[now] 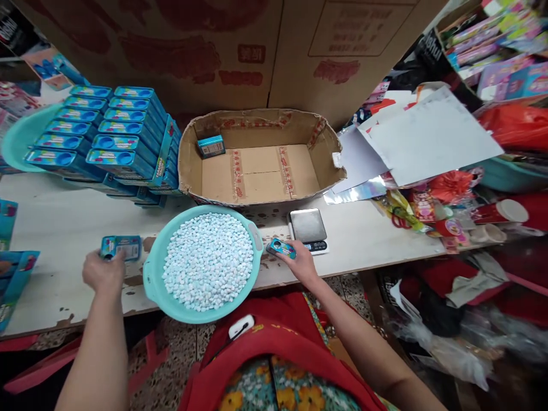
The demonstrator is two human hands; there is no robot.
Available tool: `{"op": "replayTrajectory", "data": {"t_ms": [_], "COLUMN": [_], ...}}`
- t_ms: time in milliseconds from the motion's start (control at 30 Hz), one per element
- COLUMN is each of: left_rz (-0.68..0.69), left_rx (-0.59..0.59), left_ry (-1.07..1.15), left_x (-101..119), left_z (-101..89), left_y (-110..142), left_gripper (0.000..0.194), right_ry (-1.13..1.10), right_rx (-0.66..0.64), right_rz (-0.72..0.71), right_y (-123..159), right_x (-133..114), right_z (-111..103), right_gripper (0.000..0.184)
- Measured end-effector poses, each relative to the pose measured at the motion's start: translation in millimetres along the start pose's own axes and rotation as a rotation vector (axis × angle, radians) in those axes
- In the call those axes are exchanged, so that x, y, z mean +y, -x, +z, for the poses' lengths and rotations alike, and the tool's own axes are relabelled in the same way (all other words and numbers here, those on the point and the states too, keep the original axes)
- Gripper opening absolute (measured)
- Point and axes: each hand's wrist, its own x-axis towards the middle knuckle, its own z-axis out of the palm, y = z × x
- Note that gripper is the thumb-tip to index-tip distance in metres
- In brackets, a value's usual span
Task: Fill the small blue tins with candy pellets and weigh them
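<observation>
At the left of the table, my left hand (103, 269) has its fingers closed on a small blue printed box (132, 248) at the table's surface. My right hand (303, 264) grips another small blue box (280, 247) by its end, just right of the basin and in front of the scale. Between my hands sits a turquoise plastic basin (150, 285), its near rim jutting over the table edge. Pale blue and white pellets (208, 260) fill it. Behind the right hand lies a small digital scale (308, 224) with a bare metal plate.
A low cardboard tray (261, 197) holds one blue box (211, 146). Stacked blue boxes (124, 131) stand left of it, with more blue packaging (17, 279) at the left edge. White sheets (428, 134) and mixed packets lie right. A large carton (257, 51) rises behind.
</observation>
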Motion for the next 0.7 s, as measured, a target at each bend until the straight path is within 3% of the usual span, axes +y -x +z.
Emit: {"op": "replayTrajectory", "data": {"t_ms": [100, 167, 300, 433, 567, 700], "left_rz": [-0.118, -0.048, 0.209, 0.421, 0.529, 0.663], "left_rx": [0.063, 0.105, 0.225, 0.204, -0.002, -0.464], "left_ry": [-0.069, -0.033, -0.046, -0.045, 0.058, 0.001], "left_x": [-18.1, -13.0, 23.8, 76.8, 122.3, 148.9], "left_z": [18.6, 19.3, 10.0, 18.6, 51.7, 81.7], "left_y": [4.8, 16.4, 44.2, 79.4, 126.3, 169.8], "left_gripper": [0.058, 0.064, 0.059, 0.044, 0.042, 0.052], "right_ry": [0.025, 0.068, 0.12, 0.054, 0.001, -0.02], "right_rx": [0.134, 0.24, 0.328, 0.315, 0.426, 0.478], "right_rz": [0.037, 0.043, 0.044, 0.061, 0.151, 0.32], "right_y": [-7.4, -19.5, -49.0, -58.6, -34.4, 2.6], "right_x": [4.6, 11.0, 36.0, 53.2, 67.7, 90.8], "right_z": [-23.6, -44.5, -69.9, -74.4, -83.1, -94.1], "right_gripper": [0.042, 0.044, 0.05, 0.061, 0.059, 0.052]}}
